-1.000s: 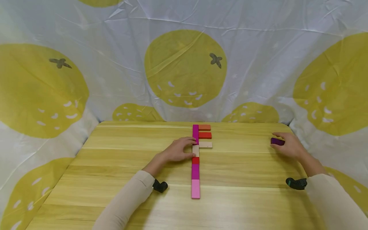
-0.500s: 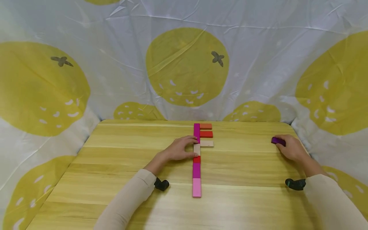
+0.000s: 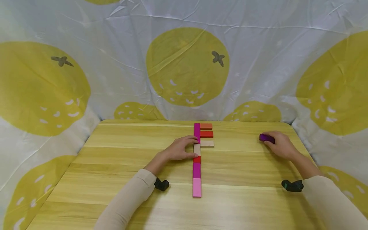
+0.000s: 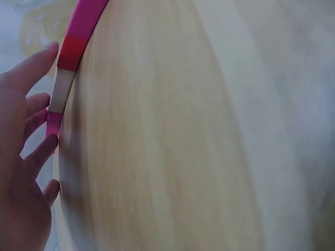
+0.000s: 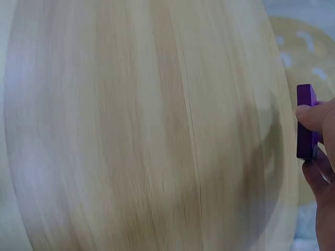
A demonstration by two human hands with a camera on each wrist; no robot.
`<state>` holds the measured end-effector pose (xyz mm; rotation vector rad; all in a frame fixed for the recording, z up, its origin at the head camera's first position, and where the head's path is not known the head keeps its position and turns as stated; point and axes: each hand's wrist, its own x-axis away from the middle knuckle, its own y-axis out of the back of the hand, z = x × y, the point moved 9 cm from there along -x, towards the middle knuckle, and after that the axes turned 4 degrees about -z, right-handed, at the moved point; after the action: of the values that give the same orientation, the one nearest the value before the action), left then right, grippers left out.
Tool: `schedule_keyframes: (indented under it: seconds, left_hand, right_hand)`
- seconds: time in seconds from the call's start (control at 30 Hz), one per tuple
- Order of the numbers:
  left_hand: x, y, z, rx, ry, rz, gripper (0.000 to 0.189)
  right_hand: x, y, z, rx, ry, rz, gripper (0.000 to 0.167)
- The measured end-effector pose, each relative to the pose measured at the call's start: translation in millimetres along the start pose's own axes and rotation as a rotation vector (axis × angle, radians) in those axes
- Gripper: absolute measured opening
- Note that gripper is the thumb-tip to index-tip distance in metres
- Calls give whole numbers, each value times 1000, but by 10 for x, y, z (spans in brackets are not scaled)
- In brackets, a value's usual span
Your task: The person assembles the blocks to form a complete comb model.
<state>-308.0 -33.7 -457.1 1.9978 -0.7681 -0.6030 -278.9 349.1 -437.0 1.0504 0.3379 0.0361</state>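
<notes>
A column of flat blocks runs down the table's middle: a long magenta block [image 3: 196, 130] at the far end, then a beige block [image 3: 196, 149], a red block [image 3: 196, 159], another magenta block [image 3: 196, 170] and a pink block [image 3: 196, 187]. My left hand [image 3: 181, 149] lies at the column's left side. Its thumb touches near the beige-red joint, and its fingertips touch the far magenta block; the left wrist view shows the fingers [image 4: 39, 159] fairly straight. Over at the right, my right hand [image 3: 280, 145] pinches a dark purple block [image 5: 305, 125] between thumb and fingers.
Orange [image 3: 206, 126], red [image 3: 206, 134] and beige [image 3: 207, 144] blocks stick out rightward from the column's far part, with gaps between them. Behind the wooden table [image 3: 115, 179] hangs a white cloth [image 3: 253, 64] with yellow fruit prints.
My right hand has closed its grip on the purple block and carried it a little to the left. The left hand stays in place on the column.
</notes>
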Motion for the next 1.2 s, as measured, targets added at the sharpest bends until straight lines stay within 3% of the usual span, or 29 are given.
schedule_keyframes:
  seconds: [0.37,0.73,1.2]
  left_hand:
    - [5,-7,-2,-4,-24,-14,52]
    - [9,7,-7,-10,-33,-24,52]
    - [15,-17,35,-13,-24,-14,53]
  right_hand:
    - [-141,-208,565,-54,152,-8,34]
    - [-231,-492,998,-148,216,45,34]
    - [-260,-734,1391,-155,305,84,33]
